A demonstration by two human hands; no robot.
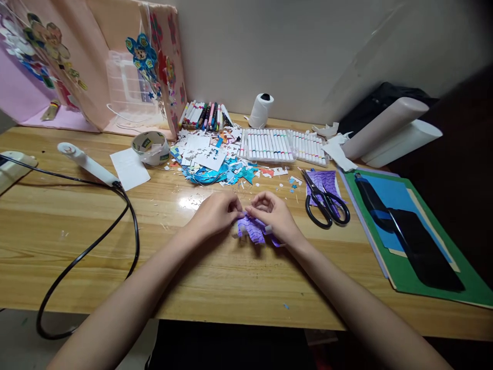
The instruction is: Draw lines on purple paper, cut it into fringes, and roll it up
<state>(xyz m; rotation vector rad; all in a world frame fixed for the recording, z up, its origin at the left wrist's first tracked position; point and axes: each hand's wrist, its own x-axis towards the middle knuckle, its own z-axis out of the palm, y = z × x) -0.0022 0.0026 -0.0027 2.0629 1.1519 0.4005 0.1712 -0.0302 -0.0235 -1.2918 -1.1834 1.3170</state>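
Note:
Near the middle of the wooden table, my left hand (220, 211) pinches the upper left edge of a purple patterned paper piece (252, 229). My right hand (274, 215) is closed on the same piece from the right, its thumb and fingertips close to those of my left hand. Small whitish tabs stick out along the lower and side edges of the paper. Black-handled scissors (326, 203) lie to the right, partly over a purple patterned sheet (322, 181).
Paper scraps (208, 156) cover the table beyond my hands, beside marker trays (269, 144) and a thread spool (261, 110). A tape roll (151, 146) and black cable (133, 221) are left. Green board (404, 267) with a black-bladed tool (423, 246) lies right.

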